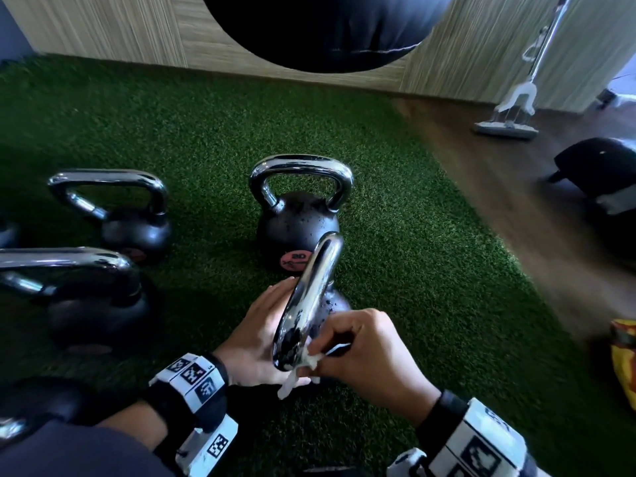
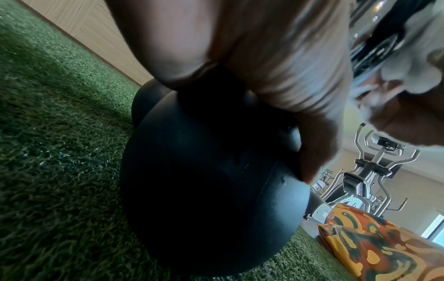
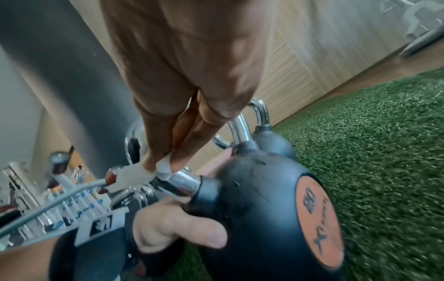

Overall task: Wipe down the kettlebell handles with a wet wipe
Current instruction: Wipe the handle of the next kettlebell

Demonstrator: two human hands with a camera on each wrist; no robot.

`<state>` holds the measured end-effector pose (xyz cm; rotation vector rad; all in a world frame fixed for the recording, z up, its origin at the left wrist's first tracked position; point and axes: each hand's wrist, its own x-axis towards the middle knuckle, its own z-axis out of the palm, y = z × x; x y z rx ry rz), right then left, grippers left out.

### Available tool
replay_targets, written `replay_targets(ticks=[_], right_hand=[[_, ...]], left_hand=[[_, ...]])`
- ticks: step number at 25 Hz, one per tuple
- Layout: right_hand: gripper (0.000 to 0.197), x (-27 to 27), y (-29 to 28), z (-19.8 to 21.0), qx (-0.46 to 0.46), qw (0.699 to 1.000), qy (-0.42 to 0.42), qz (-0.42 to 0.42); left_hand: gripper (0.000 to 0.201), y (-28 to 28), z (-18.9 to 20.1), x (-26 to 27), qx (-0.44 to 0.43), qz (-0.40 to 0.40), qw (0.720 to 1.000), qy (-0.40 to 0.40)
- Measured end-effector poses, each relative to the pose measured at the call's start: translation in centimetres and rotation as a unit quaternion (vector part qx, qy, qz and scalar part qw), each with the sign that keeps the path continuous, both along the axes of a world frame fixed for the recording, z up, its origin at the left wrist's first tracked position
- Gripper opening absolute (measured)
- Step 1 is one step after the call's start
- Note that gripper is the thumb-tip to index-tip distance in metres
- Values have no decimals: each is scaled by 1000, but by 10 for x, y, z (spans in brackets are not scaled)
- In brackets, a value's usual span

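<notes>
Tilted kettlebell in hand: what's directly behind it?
Behind the tilted black kettlebell with chrome handle stands an upright black kettlebell on green artificial turf. Its pink label is partly covered by the near handle; whether they touch is hidden.

You kneel on green artificial turf [image 1: 395, 187] that meets a dark wood floor [image 1: 509, 187]; pale wood-grain wall panels [image 1: 113, 27] stand behind, with a mop [image 1: 512, 108] leaning there.
</notes>
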<state>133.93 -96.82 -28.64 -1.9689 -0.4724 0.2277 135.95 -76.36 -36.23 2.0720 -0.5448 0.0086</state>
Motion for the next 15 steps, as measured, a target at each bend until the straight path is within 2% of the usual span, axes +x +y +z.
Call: replay_targets(ticks=[3,5,6,9,12,15], right_hand=[[22,1,0,-10,-6,1000,-13,-11],[22,2,1,-16,-17,999,-22,-22],[22,2,2,-20,-28,999,-36,-24],[20,0,6,-27,-42,998,-50,-26],[21,18,1,-20,-42,999,-29,-7],[14,40,3,-16,-89,992,-49,80]], left_hand=[[115,1,-9,0,14,8,1000,-7],[95,3,-7,-1,63,11,997,-41],[92,2,-3,-2,66,11,997,-32],[116,-2,0,-1,66,9,997,-28],[126,-1,5,1,32,-15,999,-4],[126,0,4,0,26,-25,999,2]])
